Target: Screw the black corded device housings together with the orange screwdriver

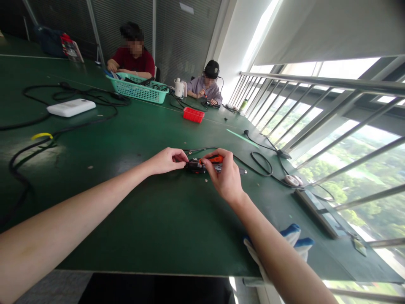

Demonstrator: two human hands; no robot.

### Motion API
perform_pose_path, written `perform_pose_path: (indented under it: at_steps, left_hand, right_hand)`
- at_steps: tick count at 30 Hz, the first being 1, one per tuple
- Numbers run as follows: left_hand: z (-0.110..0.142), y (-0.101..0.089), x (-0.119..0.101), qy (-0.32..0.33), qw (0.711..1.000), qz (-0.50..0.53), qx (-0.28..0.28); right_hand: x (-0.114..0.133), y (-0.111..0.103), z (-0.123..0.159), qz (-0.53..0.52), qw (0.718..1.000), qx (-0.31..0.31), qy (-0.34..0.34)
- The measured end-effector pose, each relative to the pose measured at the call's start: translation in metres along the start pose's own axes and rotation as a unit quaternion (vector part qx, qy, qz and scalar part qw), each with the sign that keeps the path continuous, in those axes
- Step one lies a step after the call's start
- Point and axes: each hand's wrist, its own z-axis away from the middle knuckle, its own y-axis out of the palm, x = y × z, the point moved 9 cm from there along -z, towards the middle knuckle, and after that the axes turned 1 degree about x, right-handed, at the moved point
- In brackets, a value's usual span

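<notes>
Work with bare hands at a green counter (152,245), viewed from above. At centre: a black elongated device (193,167), lying lengthwise from left to right on the counter, between the two hands. Left hand (169,161) with thumb and fingertips pinching the left end of the device; exact contact too small to make out. Right hand (225,172) above the right part of the device, fingers curled and closed around an orange-handled tool (215,159), with the tip pointing left; contact between tip and device not clear. Beyond the device, a black cord (268,171), looping out to the right.

Near right, partly covered by the right forearm: white-and-blue gloves (291,232). Farther right: a grey rectangular object (319,213) beside a metal railing (316,80), with windows behind. Far from the hands, near the middle: a red tray (193,115); to the left and beyond, a turquoise basket (139,89) with dark contents. On the left: a white rounded case (72,108) among black cables, and a yellow band (41,135) around one of them. At the far side: a person in a dark red top (147,63) behind the basket and, to the right, a person in a black cap (211,69), at work with an orange-red tool over a dark object.
</notes>
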Motion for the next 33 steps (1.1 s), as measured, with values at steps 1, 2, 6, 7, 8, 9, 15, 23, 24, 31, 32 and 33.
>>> perform_pose_path:
  at_steps: [1,2,6,7,8,9,15,23,24,31,32,33]
  left_hand:
    - [0.000,0.000,-0.001,0.000,1.000,-0.001,0.001]
    - [0.000,0.000,-0.001,0.000,1.000,-0.004,0.001]
    - [0.000,0.000,-0.002,0.003,1.000,-0.010,-0.007]
    - [0.000,0.000,-0.002,0.005,1.000,-0.007,-0.007]
    - [0.000,0.000,-0.002,0.007,1.000,-0.006,-0.007]
    - [0.000,0.001,-0.002,0.009,1.000,-0.004,-0.006]
    - [0.001,0.000,-0.004,0.006,0.999,-0.028,-0.016]
    - [0.001,-0.001,-0.005,-0.018,0.998,-0.058,-0.025]
    - [0.001,0.000,-0.004,-0.022,0.997,-0.063,-0.026]
    - [0.001,0.001,-0.001,-0.024,0.993,-0.102,-0.045]
    - [0.001,0.001,-0.001,-0.027,0.993,-0.101,-0.047]
    - [0.001,0.001,-0.001,-0.030,0.993,-0.100,-0.050]
  right_hand:
    - [0.003,-0.002,-0.001,0.033,0.999,-0.007,-0.015]
    - [0.006,-0.003,-0.002,0.069,0.997,-0.014,-0.029]
    - [0.022,-0.009,-0.005,0.136,0.988,-0.031,-0.070]
    - [0.024,-0.009,-0.005,0.132,0.988,-0.028,-0.074]
    - [0.026,-0.009,-0.005,0.128,0.989,-0.024,-0.076]
    - [0.027,-0.008,-0.005,0.126,0.989,-0.019,-0.078]
    - [0.023,-0.007,-0.004,0.112,0.991,-0.005,-0.069]
    - [0.003,-0.023,-0.005,0.081,0.994,-0.076,-0.014]
    - [-0.003,-0.031,-0.005,0.088,0.991,-0.101,0.003]
    - [-0.027,-0.050,-0.007,0.111,0.983,-0.132,0.065]
    - [-0.027,-0.047,-0.008,0.112,0.984,-0.124,0.060]
    - [-0.026,-0.044,-0.008,0.114,0.985,-0.114,0.054]
